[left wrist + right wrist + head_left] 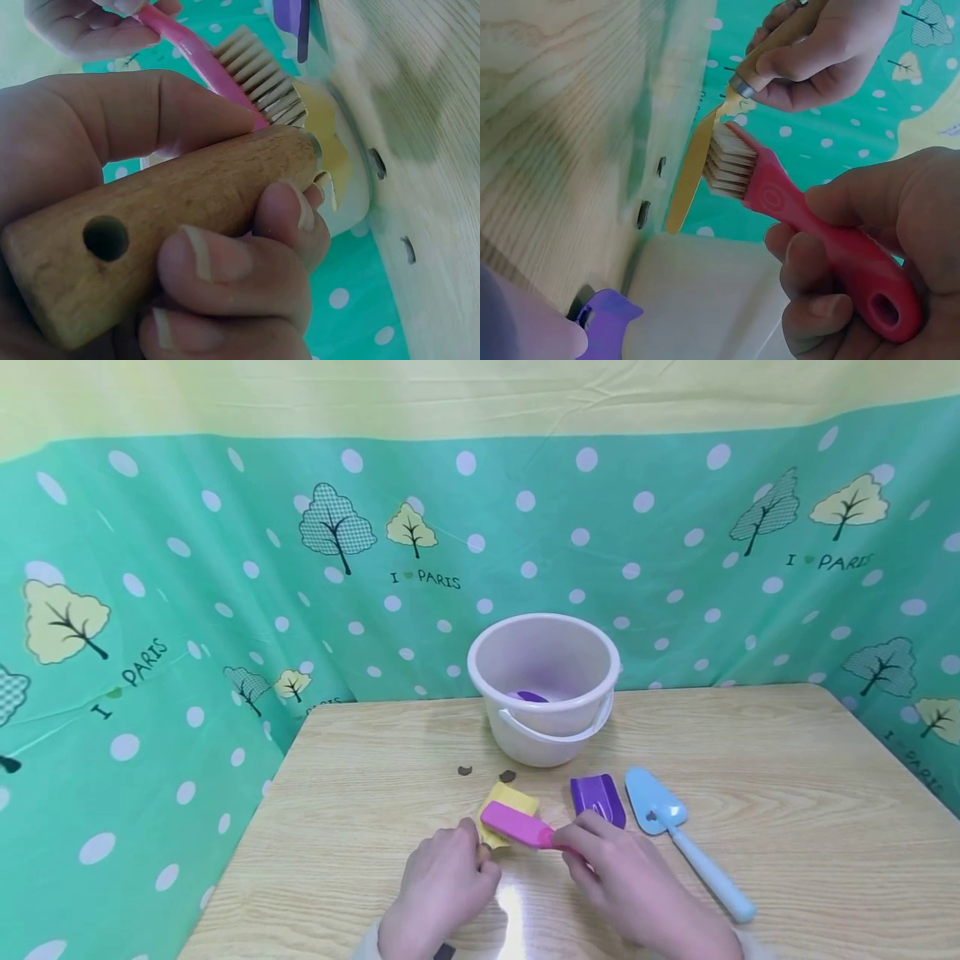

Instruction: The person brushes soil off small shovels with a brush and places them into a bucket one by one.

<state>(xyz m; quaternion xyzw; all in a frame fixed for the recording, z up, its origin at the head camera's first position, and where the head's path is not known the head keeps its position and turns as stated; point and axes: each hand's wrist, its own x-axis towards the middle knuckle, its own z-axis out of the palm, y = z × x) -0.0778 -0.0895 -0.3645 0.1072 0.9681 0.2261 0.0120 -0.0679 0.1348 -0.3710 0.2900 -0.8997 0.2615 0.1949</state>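
Observation:
My left hand point(450, 878) grips the round wooden handle point(165, 217) of a small garden shovel, its fingers wrapped round the wood. The shovel's yellow blade point(517, 798) points away from me, held over the table. In my right hand point(633, 881) is a pink brush point(517, 825), pinched by its handle between thumb and fingers. Pale bristles point(731, 161) press against the face of the yellow blade, as the right wrist view shows. Left of the right hand's knuckles, a purple scoop point(597, 797) lies on the table, its handle hidden by that hand.
A white bucket point(551, 722) with a purple thing point(531, 697) inside stands behind the tools. To the right lies a light blue trowel point(697, 852). Two dark crumbs point(507, 776) sit on the wooden table point(360, 810) before the bucket. A dotted curtain point(525, 552) hangs behind.

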